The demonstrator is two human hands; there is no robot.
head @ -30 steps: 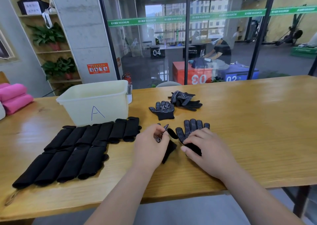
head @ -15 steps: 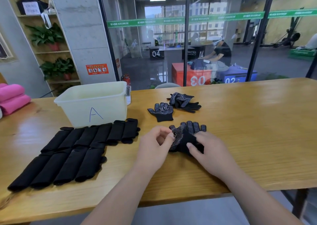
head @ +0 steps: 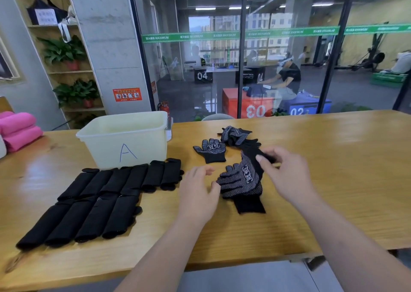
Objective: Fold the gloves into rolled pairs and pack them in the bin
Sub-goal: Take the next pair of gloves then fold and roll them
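Note:
Two black dotted gloves (head: 241, 181) lie stacked on the wooden table (head: 333, 180), fingers pointing left. My right hand (head: 288, 173) pinches the cuff of the upper glove and holds it raised off the table. My left hand (head: 198, 193) hovers with relaxed fingers, its thumb at the gloves' fingertips. A single glove (head: 211, 150) lies flat behind them. A crumpled heap of gloves (head: 235, 133) sits further back. Several rolled black pairs (head: 100, 198) lie in two rows at the left. The pale plastic bin (head: 126, 136), marked "A", stands behind the rolls.
Pink rolled towels (head: 17, 129) sit at the table's far left edge. A glass wall (head: 244, 69) runs just behind the table. Shelves with plants (head: 73, 91) stand at the back left.
The left hand has let go of the glove it laid on the other one. The right hand has taken the upper glove's cuff and lifted it back and to the right.

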